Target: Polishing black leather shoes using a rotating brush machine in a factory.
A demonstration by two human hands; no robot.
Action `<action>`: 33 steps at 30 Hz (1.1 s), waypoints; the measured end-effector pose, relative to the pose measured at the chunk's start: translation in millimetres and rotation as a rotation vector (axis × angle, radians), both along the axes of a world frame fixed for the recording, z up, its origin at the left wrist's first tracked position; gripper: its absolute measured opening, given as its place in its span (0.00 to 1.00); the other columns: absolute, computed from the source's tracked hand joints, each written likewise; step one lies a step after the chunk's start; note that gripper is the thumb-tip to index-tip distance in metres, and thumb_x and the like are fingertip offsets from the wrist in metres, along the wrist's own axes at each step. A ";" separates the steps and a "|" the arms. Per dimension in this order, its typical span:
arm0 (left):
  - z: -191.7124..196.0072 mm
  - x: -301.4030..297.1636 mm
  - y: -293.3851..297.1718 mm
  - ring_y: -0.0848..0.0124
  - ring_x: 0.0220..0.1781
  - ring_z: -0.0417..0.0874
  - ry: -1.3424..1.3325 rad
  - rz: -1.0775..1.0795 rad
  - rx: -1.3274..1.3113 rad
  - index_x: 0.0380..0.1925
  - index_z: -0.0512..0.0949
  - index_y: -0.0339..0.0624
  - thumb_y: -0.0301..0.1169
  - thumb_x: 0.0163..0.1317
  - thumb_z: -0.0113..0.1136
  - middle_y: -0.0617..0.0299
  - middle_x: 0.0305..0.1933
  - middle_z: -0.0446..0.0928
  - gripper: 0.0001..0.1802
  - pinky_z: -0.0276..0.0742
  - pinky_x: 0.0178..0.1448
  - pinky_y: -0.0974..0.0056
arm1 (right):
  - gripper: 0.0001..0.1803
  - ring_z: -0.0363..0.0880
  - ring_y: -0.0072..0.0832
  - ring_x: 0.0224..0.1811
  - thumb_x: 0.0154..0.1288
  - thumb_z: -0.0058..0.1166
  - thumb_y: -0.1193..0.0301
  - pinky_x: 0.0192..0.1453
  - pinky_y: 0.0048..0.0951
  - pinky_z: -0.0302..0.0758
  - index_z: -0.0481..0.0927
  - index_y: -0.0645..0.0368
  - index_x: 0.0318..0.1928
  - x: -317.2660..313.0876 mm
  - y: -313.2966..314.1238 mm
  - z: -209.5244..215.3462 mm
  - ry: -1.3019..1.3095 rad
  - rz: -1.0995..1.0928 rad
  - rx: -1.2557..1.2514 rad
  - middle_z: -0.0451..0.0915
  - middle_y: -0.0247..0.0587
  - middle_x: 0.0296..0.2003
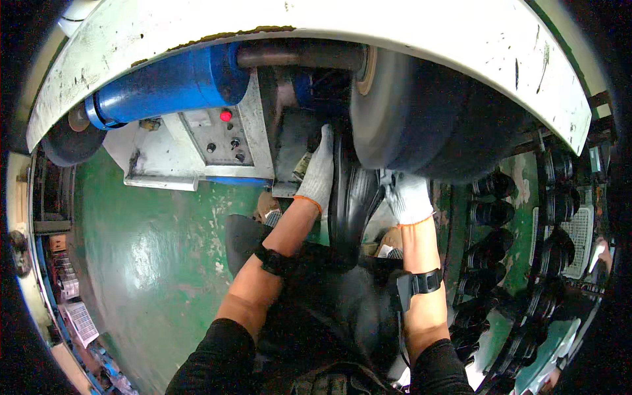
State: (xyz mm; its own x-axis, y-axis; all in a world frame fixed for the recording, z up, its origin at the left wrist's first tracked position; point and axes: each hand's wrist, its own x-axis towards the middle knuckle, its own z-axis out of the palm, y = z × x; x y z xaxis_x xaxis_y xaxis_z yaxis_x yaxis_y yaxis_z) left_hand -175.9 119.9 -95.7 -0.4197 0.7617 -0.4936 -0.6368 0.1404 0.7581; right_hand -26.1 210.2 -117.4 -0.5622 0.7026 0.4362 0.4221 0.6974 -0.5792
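A glossy black boot (347,204) stands lengthwise between my hands, its far end close beside the big dark buffing wheel (421,112). Whether the boot touches the wheel I cannot make out. My left hand (318,172), in a white knit glove with an orange cuff, presses along the boot's left side with its fingers stretched forward. On the boot's right side, just under the wheel, my right hand (409,199) grips it in a matching glove; its fingertips are partly hidden. The wheel's face looks smeared, as if spinning.
A white machine hood (329,18) arches over the wheel. A blue motor housing (164,85) sits left on the shaft, above a control panel (220,138) with a red button. Racks of black boots (492,214) line the right. Crates (80,324) stand at left on green floor.
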 end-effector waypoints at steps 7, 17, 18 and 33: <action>-49.2 -9.3 9.7 0.66 0.59 0.71 0.039 -0.008 0.069 0.61 0.65 0.37 0.49 0.71 0.39 0.56 0.61 0.69 0.30 0.62 0.65 0.66 | 0.22 0.64 0.36 0.64 0.70 0.39 0.72 0.69 0.35 0.61 0.63 0.61 0.63 18.2 24.3 -26.6 0.634 0.181 -0.887 0.63 0.47 0.64; -2.9 8.2 -22.7 0.60 0.62 0.70 0.032 -0.386 0.479 0.61 0.63 0.38 0.47 0.71 0.39 0.53 0.63 0.67 0.28 0.63 0.67 0.60 | 0.23 0.66 0.43 0.62 0.66 0.42 0.70 0.68 0.39 0.62 0.67 0.58 0.61 33.9 28.1 -16.3 0.076 0.069 -0.144 0.68 0.47 0.61; 0.5 13.0 -18.9 0.60 0.62 0.70 0.024 -0.393 0.485 0.61 0.63 0.38 0.47 0.71 0.39 0.53 0.63 0.67 0.28 0.63 0.67 0.60 | 0.23 0.66 0.44 0.62 0.66 0.43 0.70 0.68 0.40 0.62 0.68 0.57 0.61 40.2 30.5 -12.2 0.009 0.050 -0.063 0.68 0.48 0.61; -75.9 31.3 37.1 0.58 0.64 0.67 0.747 -0.187 0.454 0.60 0.64 0.41 0.41 0.70 0.37 0.54 0.63 0.67 0.24 0.63 0.67 0.58 | 0.26 0.59 0.51 0.66 0.57 0.43 0.80 0.72 0.41 0.53 0.68 0.63 0.59 83.5 45.2 13.5 -0.357 0.108 0.109 0.65 0.55 0.62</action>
State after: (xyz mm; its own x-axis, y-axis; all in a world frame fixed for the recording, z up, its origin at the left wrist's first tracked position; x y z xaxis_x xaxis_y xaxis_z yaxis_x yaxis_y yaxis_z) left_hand -144.6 156.9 -171.5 -0.3600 0.9055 0.2248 0.0484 -0.2225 0.9737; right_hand 57.3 255.4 -103.9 -0.7603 0.5913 0.2689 0.5045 0.7983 -0.3289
